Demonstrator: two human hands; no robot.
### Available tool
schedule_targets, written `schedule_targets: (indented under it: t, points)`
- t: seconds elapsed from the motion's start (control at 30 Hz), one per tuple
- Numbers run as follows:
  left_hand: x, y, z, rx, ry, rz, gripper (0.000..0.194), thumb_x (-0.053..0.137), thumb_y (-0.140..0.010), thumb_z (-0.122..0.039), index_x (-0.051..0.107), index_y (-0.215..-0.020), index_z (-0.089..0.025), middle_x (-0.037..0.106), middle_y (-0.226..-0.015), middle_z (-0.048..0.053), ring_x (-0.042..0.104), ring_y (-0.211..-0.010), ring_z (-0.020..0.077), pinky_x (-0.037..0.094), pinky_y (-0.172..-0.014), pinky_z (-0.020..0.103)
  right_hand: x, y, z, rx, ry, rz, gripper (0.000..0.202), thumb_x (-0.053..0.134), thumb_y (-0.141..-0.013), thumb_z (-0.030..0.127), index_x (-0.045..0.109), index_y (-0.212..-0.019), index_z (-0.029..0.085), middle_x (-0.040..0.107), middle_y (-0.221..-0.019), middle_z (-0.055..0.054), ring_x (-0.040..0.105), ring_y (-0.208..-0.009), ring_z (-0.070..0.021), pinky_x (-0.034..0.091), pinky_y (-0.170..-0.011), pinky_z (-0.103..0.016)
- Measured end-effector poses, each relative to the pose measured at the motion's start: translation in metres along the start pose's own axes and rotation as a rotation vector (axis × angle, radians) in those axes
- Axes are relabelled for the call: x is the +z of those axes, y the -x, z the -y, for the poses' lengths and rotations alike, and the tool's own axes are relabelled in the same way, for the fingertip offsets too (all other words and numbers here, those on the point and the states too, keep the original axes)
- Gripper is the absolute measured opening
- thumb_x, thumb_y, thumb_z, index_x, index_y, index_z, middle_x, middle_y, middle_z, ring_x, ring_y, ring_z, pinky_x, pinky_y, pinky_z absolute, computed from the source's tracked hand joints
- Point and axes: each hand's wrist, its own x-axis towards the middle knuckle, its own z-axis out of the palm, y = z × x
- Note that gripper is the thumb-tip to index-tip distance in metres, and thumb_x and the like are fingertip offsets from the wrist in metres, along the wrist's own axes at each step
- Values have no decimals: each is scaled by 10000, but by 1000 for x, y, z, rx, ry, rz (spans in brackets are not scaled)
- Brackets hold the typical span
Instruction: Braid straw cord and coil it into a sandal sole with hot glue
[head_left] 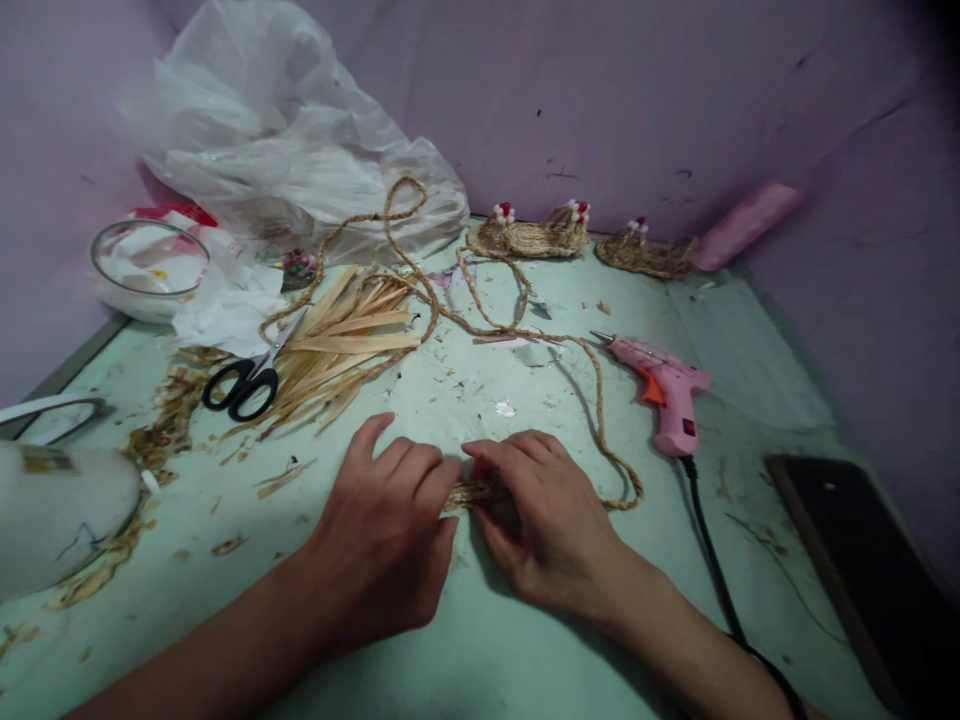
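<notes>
Low over the table's front middle, a small flat piece of coiled braided fibre rope (pixel 466 495) lies between my two hands. My left hand (pixel 386 525) closes on its left end, with the index finger sticking up and away. Thumb and fingers of my right hand (pixel 551 520) pinch the right end. Most of the piece is hidden behind the fingers. A long tail of braided rope (pixel 598 400) runs from beside my right hand, over the table and back in loops towards a plastic bag.
Black-handled scissors (pixel 251 385) rest by dry fibre strips (pixel 345 340) at left. A pink glue gun (pixel 660 385) with a cord and a dark phone (pixel 847 560) lie right. Small woven slippers (pixel 529 238), a plastic bag (pixel 277 150) and a pink roll (pixel 750 225) stand behind. A white container (pixel 60 520) is front left.
</notes>
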Motion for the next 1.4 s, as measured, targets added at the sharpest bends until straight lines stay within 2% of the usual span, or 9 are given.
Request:
schedule_targets:
  t: [0.2,0.33,0.47,0.57,0.73,0.93,1.2,1.27,1.4]
  points:
    - [4,-9,-5,78,-88,32,121,527,-703,-186,639,-734,-155,589,-674,39,523,-692,205,278,-1005,545,0,0,0,30,-3,30,463,539,-719,124,500,-1179,88,661,-904,-85,521,-855,-237,403,-816,-412]
    - [4,-12,-7,109,-128,-5,120,512,-692,-164,631,-679,-149,566,-609,33,510,-641,193,299,-994,547,0,1,1,36,-11,46,481,530,-725,134,487,-1202,87,658,-924,-89,516,-860,-240,395,-823,-417]
    - [5,-13,-6,74,-82,-9,121,502,-691,-140,614,-650,-155,576,-618,30,519,-627,181,314,-982,540,0,3,1,11,-23,13,470,523,-729,130,484,-1195,90,649,-967,-104,515,-868,-241,398,-802,-404]
    - [4,-14,-4,35,-23,22,144,487,-701,-122,623,-671,-158,584,-634,27,539,-645,180,320,-975,539,1,3,1,-30,-52,-57,415,518,-729,116,504,-1143,103,644,-934,-93,510,-847,-226,398,-783,-385]
    - [4,-14,-2,10,15,50,164,486,-703,-113,640,-729,-162,572,-634,14,543,-661,175,307,-994,535,3,4,2,-69,-48,-55,330,490,-745,106,533,-1071,130,649,-822,-62,515,-769,-204,394,-807,-400]
    - [3,-12,-4,-18,16,102,175,477,-699,-94,628,-746,-170,569,-653,15,540,-678,179,281,-1016,538,6,4,5,-136,18,-117,372,487,-725,94,506,-1093,143,686,-837,-60,556,-772,-206,384,-869,-437]
    - [-9,-9,-1,-51,96,162,149,493,-738,-121,616,-794,-182,596,-699,10,548,-726,180,240,-1029,519,4,5,4,-125,37,-64,467,525,-684,72,467,-1139,159,692,-934,-44,553,-843,-214,339,-941,-476]
    - [-13,-9,2,-70,166,138,136,508,-741,-139,618,-793,-198,612,-718,2,556,-734,177,263,-1003,510,5,6,4,-111,34,-75,453,526,-699,72,458,-1137,161,692,-885,-36,556,-842,-212,343,-942,-472]
    - [-11,-11,10,-202,258,-15,117,529,-744,-155,625,-706,-207,642,-701,-7,576,-709,171,369,-861,438,6,5,5,-99,32,-117,408,507,-747,71,443,-1134,182,699,-825,-21,572,-833,-209,366,-921,-472]
